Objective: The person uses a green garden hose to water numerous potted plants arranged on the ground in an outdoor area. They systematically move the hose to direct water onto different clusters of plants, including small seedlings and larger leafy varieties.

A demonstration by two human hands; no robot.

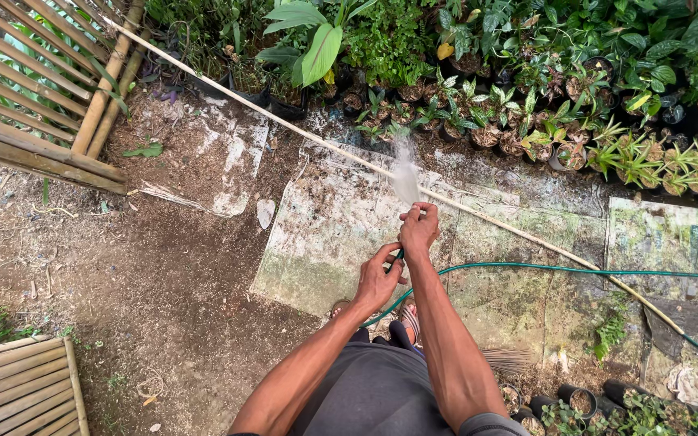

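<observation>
My right hand (418, 228) grips the end of a thin green garden hose (575, 271), thumb over the tip. A jet of water (405, 171) sprays forward toward small potted plants (478, 121). My left hand (377, 281) holds the same hose a little behind the right one. The hose runs off to the right across worn sheets on the ground (341, 218).
A long bamboo pole (300, 131) lies diagonally across the ground. A bamboo fence (34, 97) stands at the upper left, a slatted bamboo panel (18, 391) at the lower left. More black pots (583, 401) sit at the lower right. Bare soil (147, 266) is on the left.
</observation>
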